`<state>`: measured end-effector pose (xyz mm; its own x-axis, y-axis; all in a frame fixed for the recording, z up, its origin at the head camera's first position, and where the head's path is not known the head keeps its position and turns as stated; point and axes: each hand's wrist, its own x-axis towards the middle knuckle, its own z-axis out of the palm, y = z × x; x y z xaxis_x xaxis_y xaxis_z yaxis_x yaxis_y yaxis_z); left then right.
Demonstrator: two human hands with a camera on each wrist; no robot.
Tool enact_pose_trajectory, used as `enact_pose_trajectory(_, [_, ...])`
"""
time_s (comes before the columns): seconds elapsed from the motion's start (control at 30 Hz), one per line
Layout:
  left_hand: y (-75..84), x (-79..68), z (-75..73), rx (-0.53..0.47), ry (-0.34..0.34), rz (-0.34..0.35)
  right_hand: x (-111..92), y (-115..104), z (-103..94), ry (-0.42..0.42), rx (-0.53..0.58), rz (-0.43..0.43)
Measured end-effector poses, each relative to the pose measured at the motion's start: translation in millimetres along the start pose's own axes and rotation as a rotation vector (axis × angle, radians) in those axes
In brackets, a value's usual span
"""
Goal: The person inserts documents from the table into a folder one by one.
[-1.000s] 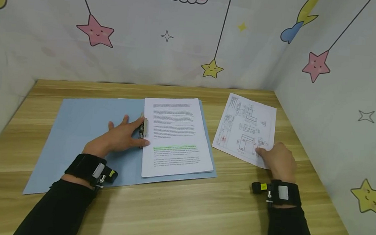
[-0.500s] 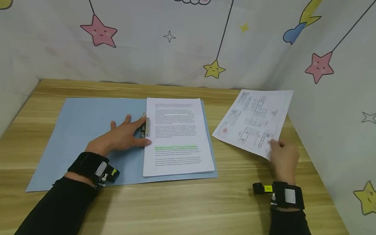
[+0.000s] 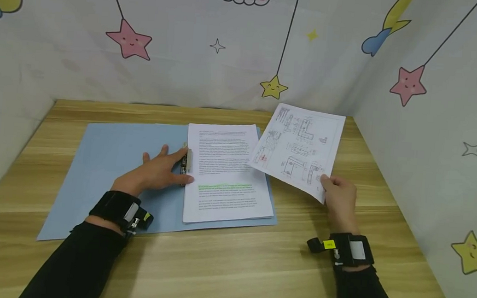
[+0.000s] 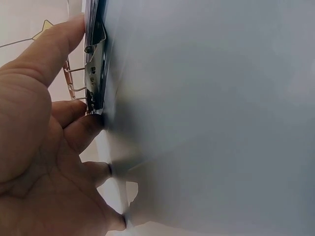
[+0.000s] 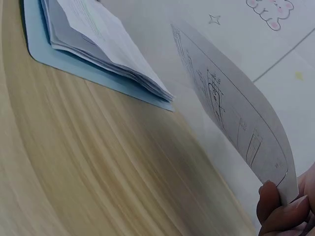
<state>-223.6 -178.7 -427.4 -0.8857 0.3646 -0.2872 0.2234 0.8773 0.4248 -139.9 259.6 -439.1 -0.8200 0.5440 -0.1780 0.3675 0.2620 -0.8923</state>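
A blue folder (image 3: 105, 153) lies spread on the table, with a stack of printed pages (image 3: 226, 148) on its right half; one passage is highlighted green. My left hand (image 3: 151, 175) rests with fingers spread at the stack's left edge, thumb on the page and index finger by the metal clip (image 3: 188, 161). The left wrist view shows the clip mechanism (image 4: 93, 73) right beside the fingers. My right hand (image 3: 340, 197) pinches a sheet with technical drawings (image 3: 296, 148) at its lower right corner. Raised and bowed in the right wrist view, the sheet overlaps the stack's upper right edge in the head view.
The wooden table (image 3: 230, 268) reaches back to a white fabric wall (image 3: 177, 71) printed with stars. Another such wall (image 3: 437, 158) stands along the right side. Wrist cameras on black straps sit on both arms.
The right hand has gripped the drawing sheet, lifted it off the table, and then carried it left towards the stack. The left hand has stayed at the clip.
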Motion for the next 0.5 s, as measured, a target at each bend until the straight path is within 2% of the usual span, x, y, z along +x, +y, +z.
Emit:
enact_pose_trajectory(0.27, [-3.3,1.0,-0.2,0.002,-0.004,0.002,-21,-6,41.3,-0.137,0.099,-0.021])
enact_pose_trajectory(0.5, [-2.6,1.6,0.3,-0.004,-0.008,-0.003,-39,-17,62.4,-0.219,0.068,-0.095])
